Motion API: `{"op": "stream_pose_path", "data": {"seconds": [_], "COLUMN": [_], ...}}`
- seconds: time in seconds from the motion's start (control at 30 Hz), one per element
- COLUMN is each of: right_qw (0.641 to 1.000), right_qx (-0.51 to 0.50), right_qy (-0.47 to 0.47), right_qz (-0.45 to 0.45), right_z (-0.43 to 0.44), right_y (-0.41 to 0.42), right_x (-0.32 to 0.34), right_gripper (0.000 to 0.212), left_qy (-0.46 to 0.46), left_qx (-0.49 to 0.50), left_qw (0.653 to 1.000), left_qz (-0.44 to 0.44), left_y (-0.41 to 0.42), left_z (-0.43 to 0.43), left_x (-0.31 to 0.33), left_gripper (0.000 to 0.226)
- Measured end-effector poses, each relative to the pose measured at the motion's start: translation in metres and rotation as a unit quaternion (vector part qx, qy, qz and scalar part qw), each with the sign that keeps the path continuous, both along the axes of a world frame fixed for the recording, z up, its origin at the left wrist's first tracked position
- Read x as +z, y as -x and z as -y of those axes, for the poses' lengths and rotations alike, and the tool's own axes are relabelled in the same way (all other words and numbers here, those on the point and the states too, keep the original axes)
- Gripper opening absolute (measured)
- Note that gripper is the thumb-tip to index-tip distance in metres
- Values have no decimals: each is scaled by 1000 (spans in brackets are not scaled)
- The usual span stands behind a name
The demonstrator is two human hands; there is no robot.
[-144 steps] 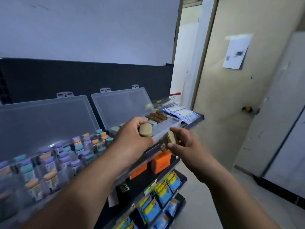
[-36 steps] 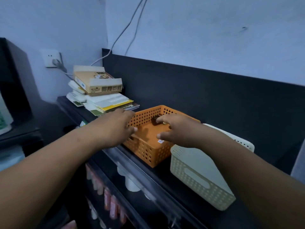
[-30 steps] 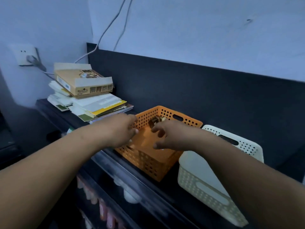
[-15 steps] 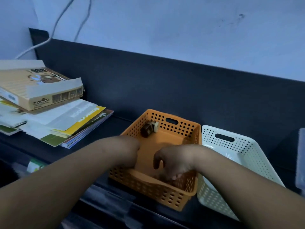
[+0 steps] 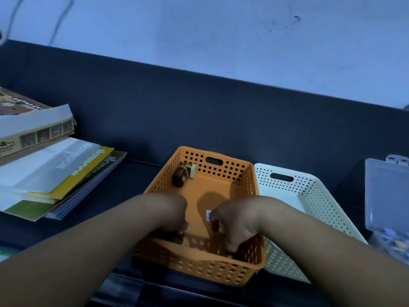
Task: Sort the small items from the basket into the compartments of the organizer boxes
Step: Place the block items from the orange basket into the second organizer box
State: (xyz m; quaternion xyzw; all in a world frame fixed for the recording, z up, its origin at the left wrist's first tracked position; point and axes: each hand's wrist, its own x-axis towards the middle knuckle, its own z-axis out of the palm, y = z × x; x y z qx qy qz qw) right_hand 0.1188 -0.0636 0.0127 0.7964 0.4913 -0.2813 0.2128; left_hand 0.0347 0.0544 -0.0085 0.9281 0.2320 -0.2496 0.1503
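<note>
L hand [image 5: 171, 214] | R hand [image 5: 234, 220] — still in basket [image 5: 199, 271] front, fingers down

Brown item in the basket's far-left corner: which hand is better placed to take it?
Left, probably. The brown item lies just beyond the left hand, on its side of the basket; the right hand would have to reach across.

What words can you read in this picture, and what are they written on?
Nothing reads clearly.
Cardboard box: print on lid and side, blurred.
White booklet: big upside-down word, blurred.
Yellow booklet: big upside-down word, blurred.
White sticker on the orange basket floor: too small.
</note>
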Motion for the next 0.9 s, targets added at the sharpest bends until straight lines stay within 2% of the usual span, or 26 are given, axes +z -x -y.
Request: {"op": "stream_pose_path", "data": {"seconds": [0.1, 0.17, 0.23, 0.37, 0.53, 0.67, 0.9], "right_qw": [999, 991, 971, 901, 814, 762, 682], "right_qx": [-13, -48, -86, -156, -193, -206, -256], "right_qy": [-50, -126, -218, -378, -515, -582, -651], "right_qz": [7, -20, -57, -143, -186, -197, -213], "right_z": [-3, -1, 3, 14, 41, 75, 170], "right_y": [-1, -6, -12, -17, -13, -8, -5], "right_x": [-2, -2, 2, 10, 23, 33, 26], "right_gripper": [57, 54, 47, 41, 39, 40, 44], "left_qy": [36, 80, 110, 171, 221, 266, 324], "left_qx": [1, 25, 44, 62, 38, 19, -24], "left_qw": [999, 993, 983, 941, 890, 857, 830], "left_qz": [36, 84, 141, 284, 398, 442, 454], "left_y": [1, 2, 2, 2, 2, -1, -18], "left_z": [-5, -10, -16, -21, -6, 22, 116], "left_x": [-3, -4, -3, 7, 29, 46, 57], "left_gripper": [51, 60, 57, 31, 29, 28, 32]}}
